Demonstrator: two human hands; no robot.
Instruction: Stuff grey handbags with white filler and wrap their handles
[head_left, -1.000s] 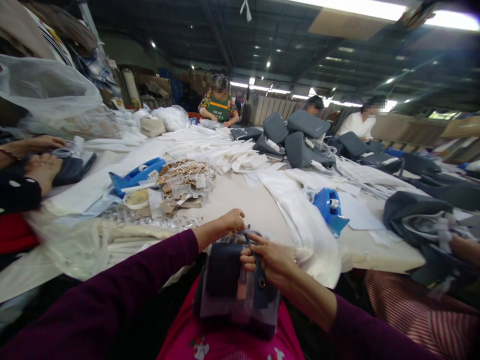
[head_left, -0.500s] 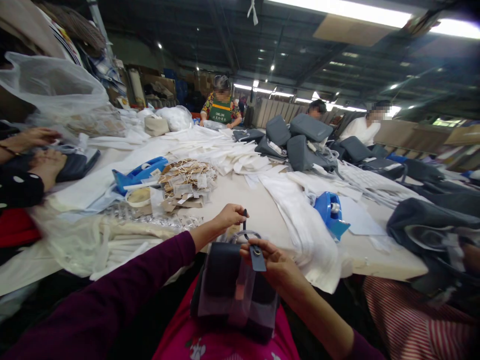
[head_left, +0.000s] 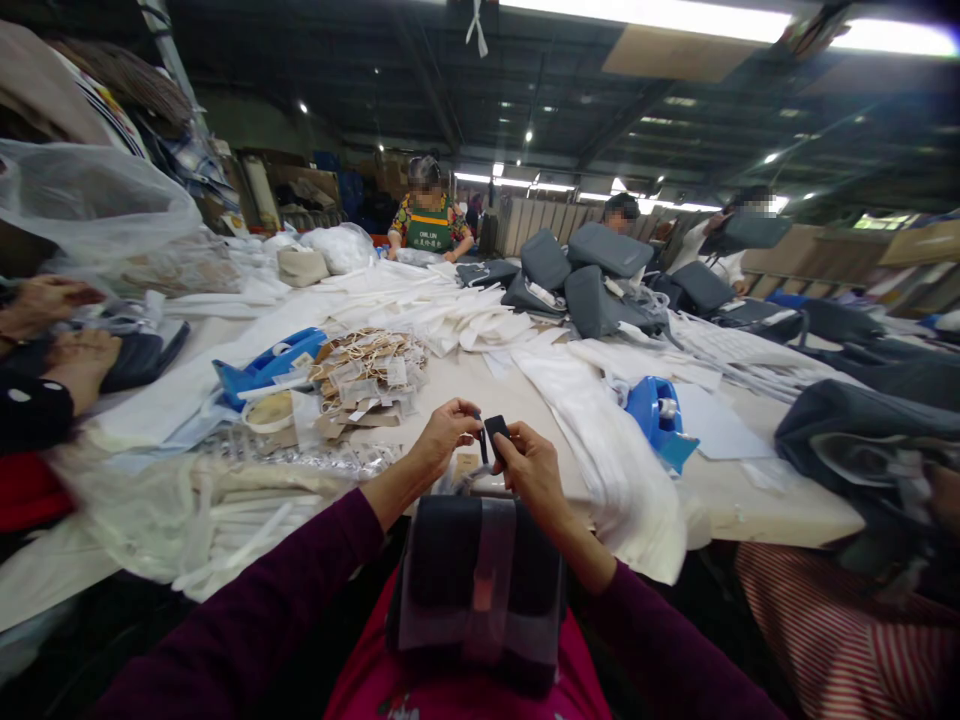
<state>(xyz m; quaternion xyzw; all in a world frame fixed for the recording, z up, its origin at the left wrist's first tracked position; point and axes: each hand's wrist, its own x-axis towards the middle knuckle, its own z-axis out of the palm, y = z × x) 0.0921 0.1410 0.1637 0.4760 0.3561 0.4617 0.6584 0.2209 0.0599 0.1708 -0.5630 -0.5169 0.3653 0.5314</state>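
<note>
A dark handbag [head_left: 446,555] with a clear plastic wrap over its front rests on my lap, against the table edge. Above its top, my left hand [head_left: 448,437] pinches the end of a thin dark strap [head_left: 482,440]. My right hand [head_left: 531,465] holds a small dark leather tag [head_left: 496,436] between thumb and fingers, close beside the strap. The fingers of both hands are closed. A brown paper tag [head_left: 466,465] shows partly behind my left hand.
Bundled brown hang tags [head_left: 367,370] lie left of centre, by a blue tape dispenser [head_left: 270,362]. Another blue tape dispenser [head_left: 660,420] stands right, beside white padding strips [head_left: 592,440]. Grey bags [head_left: 600,290] are piled behind. Co-workers' hands [head_left: 82,350] are at far left.
My right hand has lifted the leather tag up beside the strap and turned it. My left hand has shifted slightly left. A person at the back right has raised a grey bag.
</note>
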